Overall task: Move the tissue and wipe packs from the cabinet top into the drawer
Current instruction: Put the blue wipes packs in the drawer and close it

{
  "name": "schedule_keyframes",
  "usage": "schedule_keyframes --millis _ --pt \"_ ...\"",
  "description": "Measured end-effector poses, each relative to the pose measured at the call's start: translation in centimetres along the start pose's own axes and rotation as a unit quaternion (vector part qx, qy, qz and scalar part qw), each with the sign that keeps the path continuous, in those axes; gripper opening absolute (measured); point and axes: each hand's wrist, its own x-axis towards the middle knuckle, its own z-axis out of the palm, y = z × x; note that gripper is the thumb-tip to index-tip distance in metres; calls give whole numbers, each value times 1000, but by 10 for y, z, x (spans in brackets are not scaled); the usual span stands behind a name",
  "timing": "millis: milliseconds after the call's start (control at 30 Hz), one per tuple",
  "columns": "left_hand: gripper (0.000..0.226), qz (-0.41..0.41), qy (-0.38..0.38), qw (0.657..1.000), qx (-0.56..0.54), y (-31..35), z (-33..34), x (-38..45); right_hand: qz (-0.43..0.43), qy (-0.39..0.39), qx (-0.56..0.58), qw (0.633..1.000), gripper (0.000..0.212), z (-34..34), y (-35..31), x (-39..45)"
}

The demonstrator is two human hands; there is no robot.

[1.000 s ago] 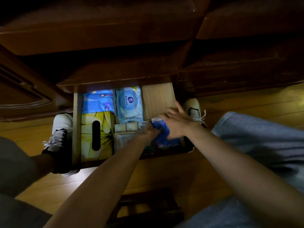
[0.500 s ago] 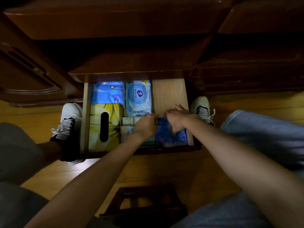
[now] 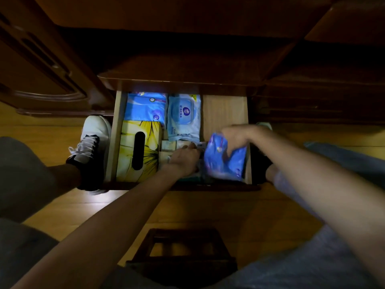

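The open wooden drawer (image 3: 224,109) holds a yellow flowered tissue box (image 3: 128,151) at its left, a blue tissue pack (image 3: 145,106) behind it, and a pale blue wipe pack (image 3: 183,116) in the middle. Small beige packs (image 3: 169,146) lie in front of the wipe pack. My right hand (image 3: 237,136) grips the top of a dark blue soft pack (image 3: 224,163) standing tilted in the drawer's front right corner. My left hand (image 3: 184,158) is curled low in the drawer beside that pack, fingers pressed among the small packs; what it holds is hidden.
A dark wooden cabinet (image 3: 187,65) overhangs the drawer's back. My left shoe (image 3: 91,147) stands on the wood floor left of the drawer. A dark wooden stool (image 3: 183,253) sits on the floor below my arms.
The view has drawn closer. My right hand has lifted and tipped the dark blue pack up in the drawer's right front corner; my left hand stays low beside it.
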Motion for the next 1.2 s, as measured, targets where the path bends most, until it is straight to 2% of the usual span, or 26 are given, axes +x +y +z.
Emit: schedule_keyframes --millis 133,267,333,467,667,867,933,1067,1200 --pt "64 2 8 1000 -6 -10 -2 -4 16 194 31 980 71 -30 15 -8" --pt "61 20 1 1000 -8 -16 -9 -8 30 273 -128 953 61 -28 6 -7" --pt "63 20 -9 1000 0 -17 -12 -9 61 283 -158 944 65 -26 -4 0" --pt "71 16 -8 1000 11 -20 -17 -15 102 268 -143 947 82 -27 -9 20" --pt "66 -1 12 999 31 -24 -13 -24 115 257 -102 954 81 -33 -16 59" --pt "67 -5 -1 999 47 -33 -13 -23 143 296 -91 940 51 -24 -3 80" --pt "65 -5 15 999 28 -36 -14 -22 141 289 -73 944 49 -25 4 82" --pt "58 -24 87 993 -80 -32 -22 -15 145 306 -85 937 45 -28 12 84" --pt "72 -33 122 987 -100 -14 -27 19 147 305 -92 936 45 -32 11 92"
